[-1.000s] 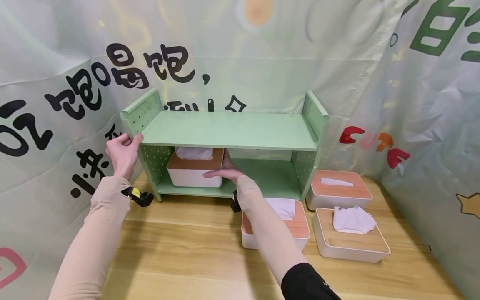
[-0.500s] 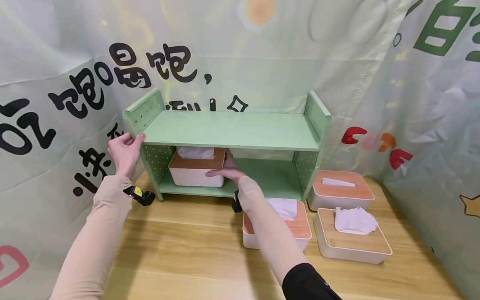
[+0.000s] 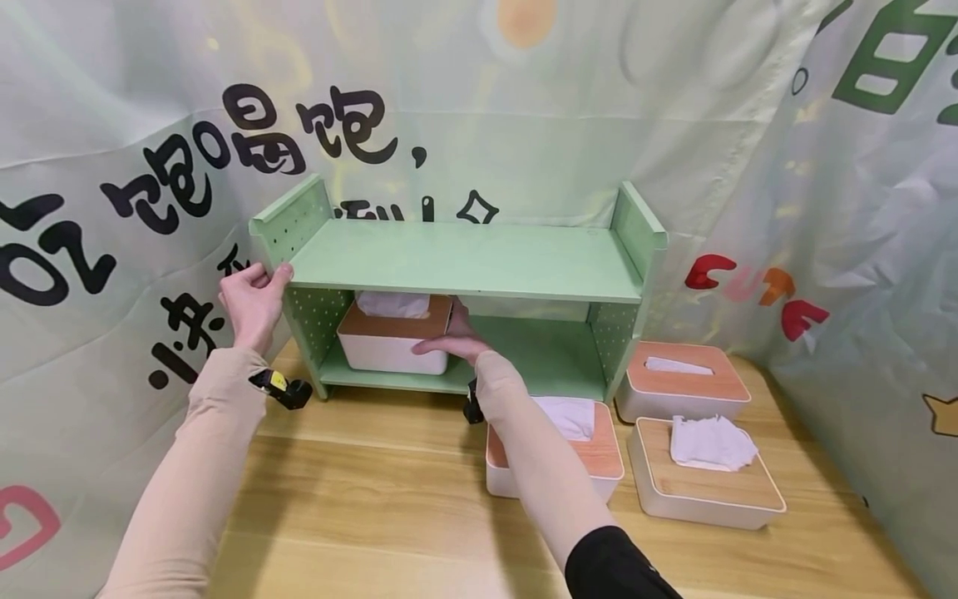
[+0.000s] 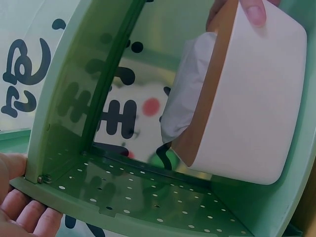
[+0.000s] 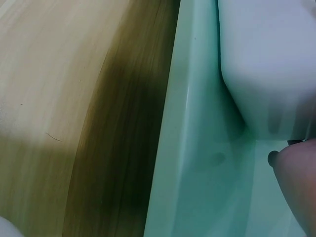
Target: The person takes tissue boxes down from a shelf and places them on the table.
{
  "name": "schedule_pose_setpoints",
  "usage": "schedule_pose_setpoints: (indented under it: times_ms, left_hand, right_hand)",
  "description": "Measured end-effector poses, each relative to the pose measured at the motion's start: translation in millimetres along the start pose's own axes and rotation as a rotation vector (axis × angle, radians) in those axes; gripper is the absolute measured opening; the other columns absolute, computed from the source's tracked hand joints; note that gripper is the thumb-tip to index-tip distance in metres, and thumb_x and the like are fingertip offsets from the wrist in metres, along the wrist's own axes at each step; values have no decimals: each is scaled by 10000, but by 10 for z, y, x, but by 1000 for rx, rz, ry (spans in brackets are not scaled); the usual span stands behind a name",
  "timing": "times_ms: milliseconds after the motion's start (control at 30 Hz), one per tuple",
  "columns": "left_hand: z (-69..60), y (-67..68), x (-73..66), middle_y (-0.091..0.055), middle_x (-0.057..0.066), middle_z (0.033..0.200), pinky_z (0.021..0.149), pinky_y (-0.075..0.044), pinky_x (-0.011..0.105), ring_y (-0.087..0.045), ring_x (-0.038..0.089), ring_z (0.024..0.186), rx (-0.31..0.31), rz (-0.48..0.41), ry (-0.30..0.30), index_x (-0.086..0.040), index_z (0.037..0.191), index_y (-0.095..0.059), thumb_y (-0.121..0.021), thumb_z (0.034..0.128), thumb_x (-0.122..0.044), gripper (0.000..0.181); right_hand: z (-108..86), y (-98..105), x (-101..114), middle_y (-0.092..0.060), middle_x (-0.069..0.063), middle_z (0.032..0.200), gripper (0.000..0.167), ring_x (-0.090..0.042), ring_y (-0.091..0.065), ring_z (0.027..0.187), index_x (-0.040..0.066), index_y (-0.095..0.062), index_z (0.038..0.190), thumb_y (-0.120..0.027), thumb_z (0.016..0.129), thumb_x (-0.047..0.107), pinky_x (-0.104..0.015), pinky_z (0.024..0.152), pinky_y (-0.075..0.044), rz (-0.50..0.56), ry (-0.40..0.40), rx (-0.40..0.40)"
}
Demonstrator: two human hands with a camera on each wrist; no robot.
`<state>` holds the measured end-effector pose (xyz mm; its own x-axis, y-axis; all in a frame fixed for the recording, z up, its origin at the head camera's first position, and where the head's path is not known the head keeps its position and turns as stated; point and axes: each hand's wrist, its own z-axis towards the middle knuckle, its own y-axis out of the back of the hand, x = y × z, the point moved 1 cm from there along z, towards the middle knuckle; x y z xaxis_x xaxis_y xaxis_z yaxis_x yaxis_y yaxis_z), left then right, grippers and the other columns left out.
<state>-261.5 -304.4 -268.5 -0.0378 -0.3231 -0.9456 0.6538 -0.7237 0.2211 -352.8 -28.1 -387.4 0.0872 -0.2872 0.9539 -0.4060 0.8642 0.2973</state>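
Observation:
My left hand [image 3: 254, 306] pinches the left side panel of a green two-tier shelf [image 3: 464, 259], where the upper board meets it. In the left wrist view, the thumb and curled fingers [image 4: 30, 215] sit around the panel's edge. On the lower tier, near the left end, stands a white tissue box [image 3: 385, 351] with a brown wood lid and a tissue sticking out. My right hand [image 3: 458, 334] grips its right end, thumb across the front wall. The right wrist view shows the box's underside corner [image 5: 271, 106] close to the lower board; whether it touches is unclear.
To the right on the wooden table [image 3: 352, 499] are more tissue boxes: one [image 3: 599, 453] partly behind my right forearm, one [image 3: 707, 491] farther right and one [image 3: 684, 391] beside the shelf. A printed cloth [image 3: 524, 133] hangs behind and at both sides.

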Motion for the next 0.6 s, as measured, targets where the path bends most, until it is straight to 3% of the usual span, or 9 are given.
schedule_pose_setpoints:
  times_ms: [300, 600]
  left_hand:
    - [-25, 0, -16, -664, 172, 1266, 705, -501, 48, -595, -134, 702, -7, 6, -18, -114, 1301, -674, -699, 941, -279, 397]
    - [-2, -1, -3, -662, 169, 1271, 706, -504, 49, -606, -121, 717, 0, 7, -5, -121, 1306, -670, -697, 941, -289, 403]
  right_hand:
    - [9, 4, -18, 109, -88, 1710, 1335, -255, 37, 1589, 181, 143, 1612, -868, 743, 249, -478, 1304, -104, 4, -4, 5]
    - [27, -8, 1, 48, -78, 1714, 1336, -236, -76, 1583, 171, 138, 1611, -867, 731, 165, -443, 1295, -194, 37, 37, -10]
